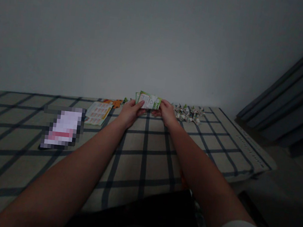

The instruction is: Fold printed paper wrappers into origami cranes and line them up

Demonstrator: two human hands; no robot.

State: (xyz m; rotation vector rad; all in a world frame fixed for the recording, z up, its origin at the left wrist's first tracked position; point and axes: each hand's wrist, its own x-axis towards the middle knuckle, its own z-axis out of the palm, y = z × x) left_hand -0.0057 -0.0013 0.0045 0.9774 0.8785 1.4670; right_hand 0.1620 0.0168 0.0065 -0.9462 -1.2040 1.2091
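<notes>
Both my hands hold a small green and white printed paper (149, 100) above the far part of a checked bedspread (142, 152). My left hand (130, 112) pinches its left edge, fingers closed. My right hand (166, 112) grips its right edge, fingers closed too. The paper looks like more than one sheet or a folded leaflet, tilted up toward me. To the right of my right hand lies a heap of several small folded paper pieces (189, 114) in white and green.
A printed leaflet (98, 112) lies flat left of my left hand, with an orange scrap (116, 103) behind it. A blurred-out white and red item (63, 127) rests further left. A plain wall stands behind; dark slats (290, 106) lean at the right.
</notes>
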